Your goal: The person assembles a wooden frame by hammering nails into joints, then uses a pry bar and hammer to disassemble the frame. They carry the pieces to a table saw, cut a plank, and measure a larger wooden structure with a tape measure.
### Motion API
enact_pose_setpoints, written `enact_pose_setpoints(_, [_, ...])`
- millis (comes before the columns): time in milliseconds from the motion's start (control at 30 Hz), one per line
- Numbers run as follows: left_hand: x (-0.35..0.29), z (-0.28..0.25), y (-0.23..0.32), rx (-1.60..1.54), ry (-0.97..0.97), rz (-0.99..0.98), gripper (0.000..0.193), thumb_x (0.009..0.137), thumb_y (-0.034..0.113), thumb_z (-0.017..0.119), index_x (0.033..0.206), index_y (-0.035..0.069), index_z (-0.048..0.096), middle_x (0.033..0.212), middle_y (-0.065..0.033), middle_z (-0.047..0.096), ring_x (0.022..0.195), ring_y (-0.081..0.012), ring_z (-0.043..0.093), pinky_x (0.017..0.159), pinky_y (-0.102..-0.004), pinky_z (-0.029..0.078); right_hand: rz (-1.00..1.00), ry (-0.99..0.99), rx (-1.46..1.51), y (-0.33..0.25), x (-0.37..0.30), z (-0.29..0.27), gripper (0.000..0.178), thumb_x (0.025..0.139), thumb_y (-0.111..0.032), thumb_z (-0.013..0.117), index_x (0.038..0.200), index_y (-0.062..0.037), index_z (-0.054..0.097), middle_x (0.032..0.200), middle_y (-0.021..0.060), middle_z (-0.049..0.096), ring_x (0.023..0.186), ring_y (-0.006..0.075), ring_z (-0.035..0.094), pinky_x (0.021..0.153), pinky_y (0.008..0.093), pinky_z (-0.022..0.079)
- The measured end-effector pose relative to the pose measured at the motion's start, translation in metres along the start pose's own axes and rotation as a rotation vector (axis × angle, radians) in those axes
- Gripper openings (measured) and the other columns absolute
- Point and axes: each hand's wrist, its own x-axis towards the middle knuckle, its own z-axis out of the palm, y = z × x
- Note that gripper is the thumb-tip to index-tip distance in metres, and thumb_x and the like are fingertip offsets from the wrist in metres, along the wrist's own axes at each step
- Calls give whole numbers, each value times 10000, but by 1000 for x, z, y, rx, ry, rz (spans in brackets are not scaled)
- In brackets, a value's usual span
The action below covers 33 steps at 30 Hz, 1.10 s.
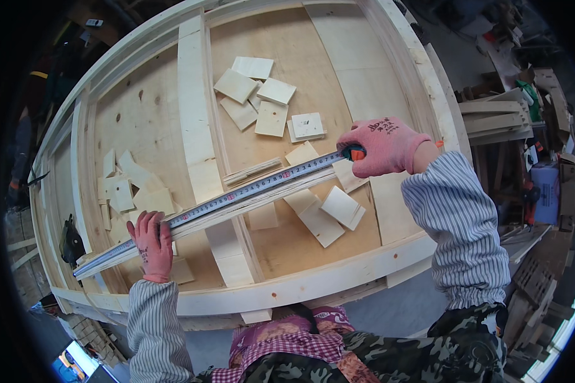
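Observation:
A long tape measure blade (pixel 257 189) is drawn out diagonally along a thin pale wooden strip (pixel 265 205), above an open wooden frame. My right hand (pixel 384 148), in a pink glove, is closed round the dark tape measure case (pixel 350 152), which has an orange part. Toward the strip's left end, my left hand (pixel 152 247), gloved alike, grips the strip and the blade together. The blade runs on past this hand to the strip's far left tip. What the left fingers do beneath the strip is hidden.
Inside the frame (pixel 313 285), loose wood blocks (pixel 271 119) lie heaped beyond the strip, with more pieces (pixel 134 182) at the left. A crossbar (pixel 195 108) divides the panel. Stacked boards (pixel 495 118) stand at the right. A black tool (pixel 71 241) sits at the left edge.

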Motion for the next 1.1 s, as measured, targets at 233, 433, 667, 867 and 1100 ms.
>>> enact_pose_setpoints(233, [-3, 12, -6, 27, 71, 10, 296, 882, 256, 453, 1083, 73, 569, 1042, -135, 565, 1081, -315, 510, 1105, -530, 186, -59, 101, 2, 5, -4, 8, 420, 661, -267, 578, 1043, -114, 661, 932, 89, 604, 857, 257, 612, 755, 350, 489])
enact_pose_setpoints(433, [-5, 19, -15, 32, 106, 34, 426, 882, 388, 393, 1096, 66, 573, 1042, -140, 565, 1063, -320, 521, 1103, -532, 183, -107, 171, 18, 10, -6, 21, 386, 655, -247, 602, 1006, -104, 670, 910, 86, 608, 838, 256, 618, 715, 349, 500])
enact_pose_setpoints(667, [-6, 20, -16, 40, 101, 13, 449, 892, 408, 373, 1097, 64, 575, 1041, -138, 572, 1062, -323, 526, 1104, -534, 178, -123, 234, -10, 14, -2, 32, 339, 664, -265, 606, 961, -112, 659, 874, 85, 591, 817, 257, 614, 695, 365, 499])
enact_pose_setpoints(867, [-5, 21, -14, 50, 133, 21, 365, 882, 331, 423, 1072, 65, 583, 1030, -137, 583, 1052, -324, 534, 1103, -533, 180, -149, 294, -5, 15, -3, 35, 249, 689, -285, 600, 881, -131, 635, 837, 77, 577, 807, 250, 611, 677, 372, 493])
enact_pose_setpoints(1100, [-5, 22, -13, 46, 164, 23, 300, 874, 267, 452, 1056, 70, 586, 1021, -137, 589, 1038, -322, 542, 1095, -532, 191, -159, 344, -14, 16, -3, 39, 258, 686, -293, 613, 883, -128, 635, 844, 84, 582, 807, 252, 617, 670, 374, 495])
